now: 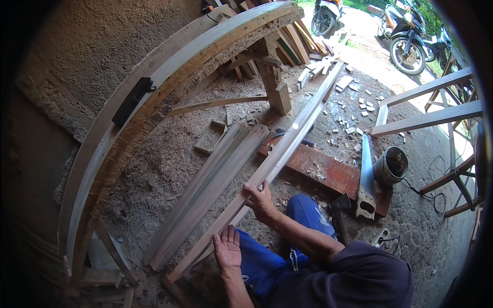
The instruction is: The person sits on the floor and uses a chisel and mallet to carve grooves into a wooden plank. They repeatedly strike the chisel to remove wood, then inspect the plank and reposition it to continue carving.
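Note:
A long, pale wooden rail [285,157] runs diagonally from beside my knees toward the top right. My right hand [261,200] grips it partway along, thumb and fingers round its edge. My left hand [227,249] lies palm up with fingers stretched, its fingertips at the rail's side lower down. Two grey-brown boards [230,182] lie to the left of the rail. Beneath the rail is a red-painted plank [323,177], with a hand saw [366,174] and a dark axe-like head [339,204] on or beside it.
A large curved wooden beam [154,92] arches on the left before stacked offcuts [298,38]. A metal bucket [390,165], a power strip [380,237] and wooden frames [426,115] are at right. Wood chips cover the floor. Motorbikes [405,49] stand outside.

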Motion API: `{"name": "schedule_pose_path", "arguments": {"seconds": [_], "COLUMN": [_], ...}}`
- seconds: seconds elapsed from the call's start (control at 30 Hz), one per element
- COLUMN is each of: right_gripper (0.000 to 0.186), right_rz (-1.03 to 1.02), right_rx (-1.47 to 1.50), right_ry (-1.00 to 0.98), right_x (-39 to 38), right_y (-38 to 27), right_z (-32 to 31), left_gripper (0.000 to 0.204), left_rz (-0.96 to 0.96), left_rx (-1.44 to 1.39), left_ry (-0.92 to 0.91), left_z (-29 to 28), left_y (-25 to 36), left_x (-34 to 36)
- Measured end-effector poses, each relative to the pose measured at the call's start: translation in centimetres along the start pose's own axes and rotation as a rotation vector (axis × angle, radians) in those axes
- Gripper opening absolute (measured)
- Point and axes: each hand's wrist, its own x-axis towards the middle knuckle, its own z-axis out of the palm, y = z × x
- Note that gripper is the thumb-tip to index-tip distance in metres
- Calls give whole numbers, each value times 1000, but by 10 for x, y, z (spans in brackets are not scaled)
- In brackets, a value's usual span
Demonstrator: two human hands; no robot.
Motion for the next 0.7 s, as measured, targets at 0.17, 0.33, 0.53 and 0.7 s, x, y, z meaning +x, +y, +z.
{"name": "schedule_pose_path", "arguments": {"seconds": [0.17,0.33,0.53,0.7], "right_gripper": [73,69,59,78], "right_rz": [-126,-145,-161,-330], "right_rx": [-80,-53,42,52], "right_ry": [39,80,71,26], "right_x": [49,83,65,53], "right_y": [-59,-99,-147,-186], "right_z": [-49,-61,-55,-89], "left_gripper": [45,69,59,47], "left_rz": [48,443,828,1006], "left_rx": [405,957,1298,1138], "left_ry": [300,559,55,-196], "left_z": [-92,-111,-97,-27], "left_y": [11,20,45,44], "left_x": [-32,-37,29,4]}}
